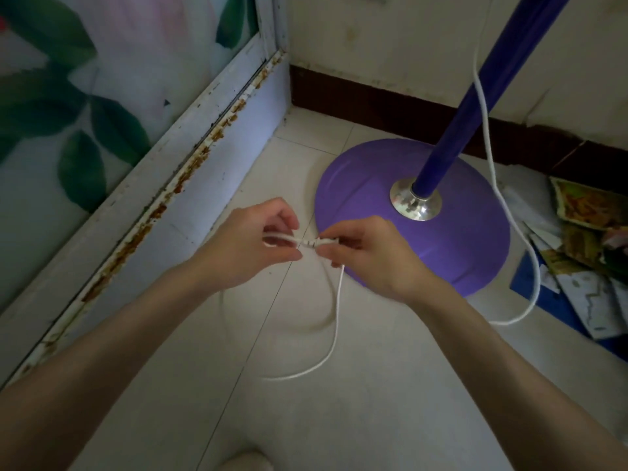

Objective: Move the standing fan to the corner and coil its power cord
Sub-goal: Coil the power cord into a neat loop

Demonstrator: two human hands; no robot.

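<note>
The standing fan's round purple base (367, 185) sits on the tiled floor close to the room corner, its dark blue pole (475, 96) rising out of a chrome collar (415, 202). The fan head is out of view. A white power cord (494, 171) hangs down beside the pole, loops over the floor at the right and runs back to my hands. My left hand (251, 243) pinches one stretch of cord and my right hand (370, 253) pinches the plug end (314, 242). A slack loop of cord (334, 331) droops from my right hand to the floor.
A sliding door with a rusty white frame (163, 185) and a leaf print runs along the left. A dark skirting board (373, 103) lines the far wall. Papers and printed packets (584, 253) lie on the floor right of the base. My knee shows at the bottom edge.
</note>
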